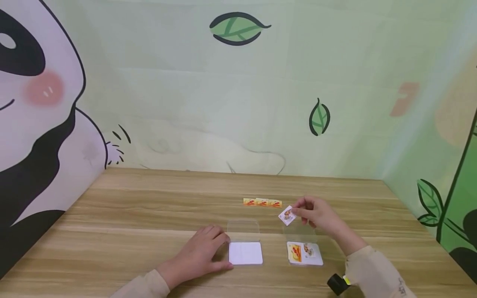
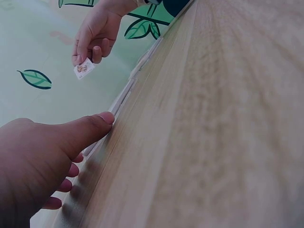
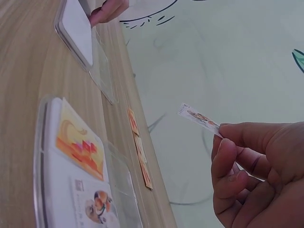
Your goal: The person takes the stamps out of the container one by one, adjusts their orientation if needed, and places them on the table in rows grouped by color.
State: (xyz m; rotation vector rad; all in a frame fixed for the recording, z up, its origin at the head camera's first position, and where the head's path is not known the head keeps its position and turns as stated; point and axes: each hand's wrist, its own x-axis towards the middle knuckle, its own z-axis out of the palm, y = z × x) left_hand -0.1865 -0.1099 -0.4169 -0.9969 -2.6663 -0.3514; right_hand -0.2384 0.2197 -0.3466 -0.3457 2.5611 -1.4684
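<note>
My right hand (image 1: 316,213) pinches a small stamp-like picture card (image 1: 287,215) between thumb and fingertips, raised above the table. The card is white with a coloured figure. Below it lies an opened clear case (image 1: 316,261), its transparent lid (image 1: 299,234) folded back; an orange picture card (image 3: 80,140) and a white picture card (image 3: 97,206) lie on its white surface. My left hand (image 1: 199,254) rests on the table, with its thumb and index finger at the left edge of a second opened case (image 1: 245,253), which shows a blank white surface.
Three orange picture cards (image 1: 262,202) form a row farther back on the wooden table (image 1: 167,198). A black object (image 1: 338,284) with a yellow part is by the right sleeve. A printed backdrop (image 1: 186,103) with leaves and a panda stands behind the table.
</note>
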